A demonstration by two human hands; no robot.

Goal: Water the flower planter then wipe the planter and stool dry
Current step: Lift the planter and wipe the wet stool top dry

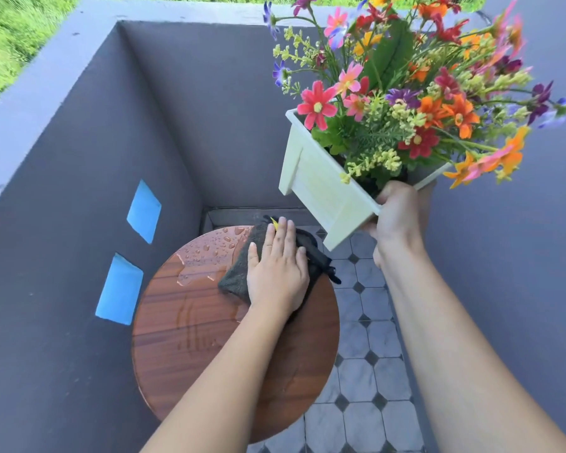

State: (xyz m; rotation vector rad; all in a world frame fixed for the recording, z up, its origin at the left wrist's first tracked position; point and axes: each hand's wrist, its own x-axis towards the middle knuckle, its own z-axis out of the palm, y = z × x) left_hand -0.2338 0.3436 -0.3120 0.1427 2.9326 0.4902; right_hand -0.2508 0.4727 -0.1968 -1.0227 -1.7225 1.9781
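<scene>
The stool (209, 348) stands on the tiled floor (366, 371) in a walled corner, the wall (79, 191) to its left and behind it. A cloth (242, 266) lies on the far part of the seat, with the left hand (276, 273) flat on top of it; water drops (209, 246) sit left of the cloth. The planter (321, 188), tilted, is held off the stool to the upper right by the right hand (397, 210) at its near corner, with flowers (406, 93) in it.

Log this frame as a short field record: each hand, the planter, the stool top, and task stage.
left hand: flat on dark cloth, pressing it to the stool
right hand: fingers gripping the planter's end
planter: lifted off the stool, tilted, full of flowers
stool: round wooden top, droplets at far-left edge
stage: wiping stool; water remains
</scene>
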